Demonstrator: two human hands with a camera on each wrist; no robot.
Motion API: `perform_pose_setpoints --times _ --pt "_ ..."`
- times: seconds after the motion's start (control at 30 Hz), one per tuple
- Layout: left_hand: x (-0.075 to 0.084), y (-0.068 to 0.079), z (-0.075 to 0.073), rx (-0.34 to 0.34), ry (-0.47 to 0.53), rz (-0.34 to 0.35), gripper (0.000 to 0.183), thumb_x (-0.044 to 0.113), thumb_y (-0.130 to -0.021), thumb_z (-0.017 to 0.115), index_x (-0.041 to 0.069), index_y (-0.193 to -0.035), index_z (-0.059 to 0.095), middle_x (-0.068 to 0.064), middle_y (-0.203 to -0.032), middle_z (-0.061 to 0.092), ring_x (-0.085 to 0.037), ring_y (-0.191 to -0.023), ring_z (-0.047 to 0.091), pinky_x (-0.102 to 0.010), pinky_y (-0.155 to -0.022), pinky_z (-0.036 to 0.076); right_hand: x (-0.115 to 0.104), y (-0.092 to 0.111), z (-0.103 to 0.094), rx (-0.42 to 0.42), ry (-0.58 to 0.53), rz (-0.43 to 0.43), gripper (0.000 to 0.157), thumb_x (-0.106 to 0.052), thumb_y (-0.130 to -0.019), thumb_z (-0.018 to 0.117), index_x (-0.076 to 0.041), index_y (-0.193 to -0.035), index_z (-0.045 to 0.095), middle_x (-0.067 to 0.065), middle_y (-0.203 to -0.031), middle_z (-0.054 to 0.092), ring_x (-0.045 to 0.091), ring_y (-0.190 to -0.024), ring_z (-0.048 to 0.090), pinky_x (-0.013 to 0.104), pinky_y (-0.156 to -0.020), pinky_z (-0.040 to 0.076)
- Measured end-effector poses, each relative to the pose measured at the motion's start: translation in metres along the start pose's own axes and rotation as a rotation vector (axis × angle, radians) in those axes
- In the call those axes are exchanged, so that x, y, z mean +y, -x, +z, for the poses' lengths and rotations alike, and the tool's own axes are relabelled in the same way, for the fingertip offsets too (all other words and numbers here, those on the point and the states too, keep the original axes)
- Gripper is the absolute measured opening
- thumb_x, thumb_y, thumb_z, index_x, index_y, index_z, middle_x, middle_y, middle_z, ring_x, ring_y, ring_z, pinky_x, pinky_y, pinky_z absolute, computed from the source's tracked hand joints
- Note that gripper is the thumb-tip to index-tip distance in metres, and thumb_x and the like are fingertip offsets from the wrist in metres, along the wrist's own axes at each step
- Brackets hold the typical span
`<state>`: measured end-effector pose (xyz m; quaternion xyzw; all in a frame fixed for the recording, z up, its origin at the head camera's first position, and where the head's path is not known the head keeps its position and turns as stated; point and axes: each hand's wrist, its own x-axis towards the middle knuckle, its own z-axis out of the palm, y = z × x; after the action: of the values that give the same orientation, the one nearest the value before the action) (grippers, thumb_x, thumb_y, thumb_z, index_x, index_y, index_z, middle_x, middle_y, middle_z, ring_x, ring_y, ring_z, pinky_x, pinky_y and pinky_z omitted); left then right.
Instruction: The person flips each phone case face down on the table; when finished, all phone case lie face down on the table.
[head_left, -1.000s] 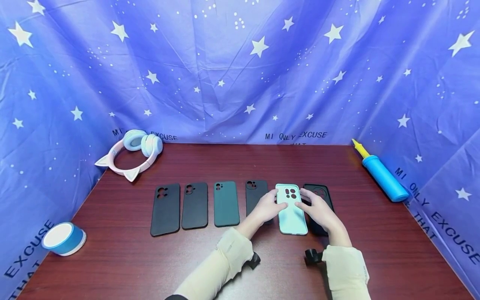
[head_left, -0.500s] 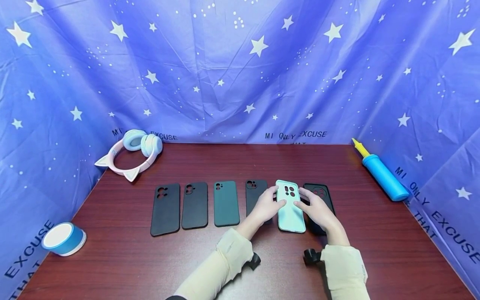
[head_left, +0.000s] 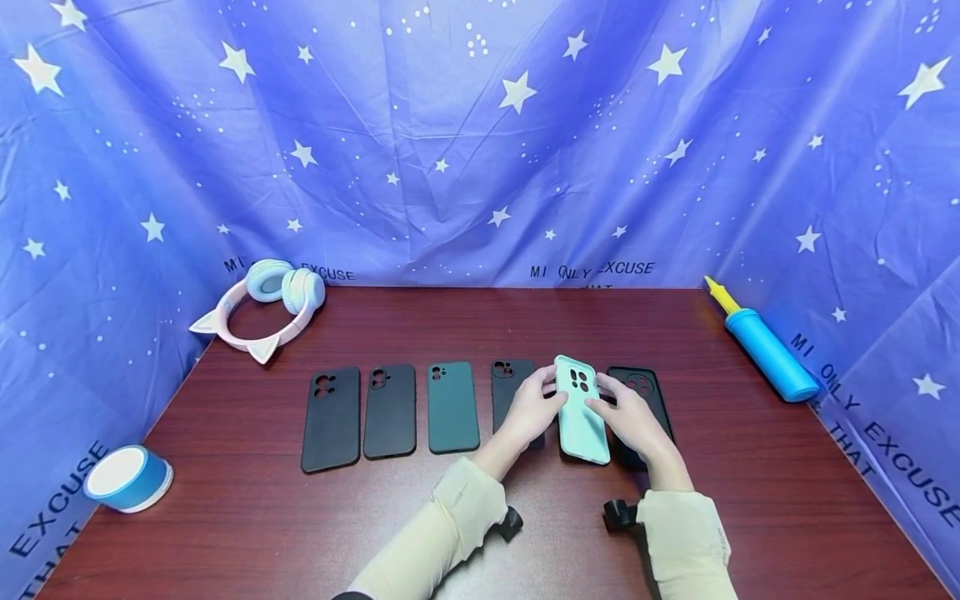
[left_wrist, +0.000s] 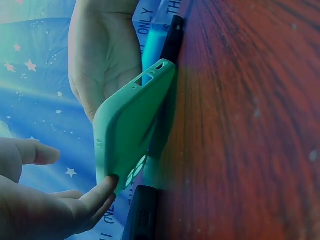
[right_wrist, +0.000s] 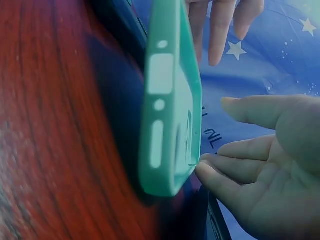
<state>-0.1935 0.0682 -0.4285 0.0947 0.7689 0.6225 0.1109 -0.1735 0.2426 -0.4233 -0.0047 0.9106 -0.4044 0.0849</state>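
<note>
A mint-green phone case [head_left: 583,429] stands tilted between my hands, its far end with the camera holes raised and its near end low over the table. My left hand [head_left: 534,407] touches its left edge with nearly straight fingertips; in the left wrist view the thumb [left_wrist: 40,152] is apart from the case. My right hand [head_left: 636,415] has its fingertips [right_wrist: 204,169] at the opposite edge, thumb also apart. A black phone case [head_left: 640,387] lies partly hidden under the right hand. Another dark phone case [head_left: 512,383] is partly covered by the left hand.
Left of my hands lie a green phone case [head_left: 453,408] and two black phone cases [head_left: 390,412] in a row. Cat-ear headphones [head_left: 262,308] sit at the back left, a blue and white round container [head_left: 129,477] at the left, and a blue pump [head_left: 768,354] at the right edge.
The mint-green case has shifted slightly away from me and its far end has tilted up. Both hands have moved slightly with it. The other cases have stayed in place.
</note>
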Motion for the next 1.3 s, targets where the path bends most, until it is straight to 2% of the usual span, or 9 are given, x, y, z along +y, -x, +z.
perform_pose_setpoints --times 0.3,0.5,0.6,0.73,0.93,1.1,1.3 --pt "0.002 -0.001 -0.002 -0.001 0.064 0.008 0.048 0.011 -0.097 0.052 0.002 -0.143 0.044 -0.015 -0.143 0.051 -0.026 -0.130 0.053 -0.035 -0.100 0.051 0.000 -0.004 0.004 -0.017 -0.023 0.013 0.068 -0.040 -0.101 0.046 0.001 -0.151 0.026 0.028 -0.150 0.038 0.042 -0.140 0.034 0.058 -0.113 0.031" --pt "0.001 -0.002 -0.002 0.005 0.082 0.064 0.049 0.008 -0.094 0.051 -0.002 -0.142 0.045 -0.016 -0.140 0.055 -0.025 -0.126 0.057 -0.034 -0.101 0.051 -0.003 -0.004 0.006 -0.032 -0.066 0.020 0.075 -0.050 -0.100 0.044 0.000 -0.152 0.025 0.026 -0.152 0.035 0.041 -0.141 0.033 0.056 -0.115 0.029" --pt "0.000 -0.002 -0.001 -0.011 0.150 0.077 0.050 0.004 -0.093 0.049 -0.005 -0.141 0.044 -0.018 -0.140 0.054 -0.027 -0.126 0.057 -0.033 -0.098 0.053 -0.003 -0.004 0.007 -0.034 -0.089 0.015 0.076 -0.051 -0.099 0.045 0.000 -0.152 0.025 0.026 -0.152 0.035 0.041 -0.141 0.034 0.056 -0.115 0.029" --pt "0.001 -0.002 -0.001 -0.050 0.233 0.072 0.049 -0.002 -0.094 0.046 -0.007 -0.142 0.042 -0.021 -0.140 0.053 -0.030 -0.126 0.056 -0.032 -0.093 0.055 -0.004 -0.005 0.009 -0.043 -0.117 0.002 0.077 -0.052 -0.098 0.046 0.000 -0.152 0.025 0.025 -0.153 0.035 0.040 -0.141 0.035 0.055 -0.115 0.030" --pt "0.002 -0.001 0.000 -0.079 0.230 0.084 0.045 -0.004 -0.095 0.047 -0.008 -0.140 0.044 -0.024 -0.139 0.052 -0.034 -0.125 0.056 -0.038 -0.095 0.055 -0.004 -0.007 0.011 -0.040 -0.138 -0.002 0.075 -0.050 -0.099 0.047 -0.001 -0.152 0.027 0.024 -0.151 0.038 0.039 -0.140 0.037 0.055 -0.115 0.031" --pt "0.001 -0.001 0.001 -0.091 0.226 0.077 0.044 -0.005 -0.094 0.049 -0.010 -0.138 0.045 -0.025 -0.137 0.054 -0.035 -0.123 0.057 -0.035 -0.094 0.055 -0.004 -0.007 0.012 -0.039 -0.169 -0.013 0.073 -0.047 -0.099 0.048 -0.001 -0.152 0.027 0.024 -0.151 0.039 0.039 -0.140 0.037 0.055 -0.115 0.030" --pt "-0.001 -0.002 0.003 -0.107 0.208 0.043 0.044 -0.002 -0.095 0.053 -0.007 -0.138 0.046 -0.024 -0.135 0.056 -0.032 -0.123 0.059 -0.033 -0.093 0.055 -0.003 -0.007 0.011 -0.078 -0.342 -0.039 0.068 -0.036 -0.103 0.045 0.005 -0.151 0.022 0.028 -0.152 0.034 0.037 -0.139 0.039 0.046 -0.113 0.038"
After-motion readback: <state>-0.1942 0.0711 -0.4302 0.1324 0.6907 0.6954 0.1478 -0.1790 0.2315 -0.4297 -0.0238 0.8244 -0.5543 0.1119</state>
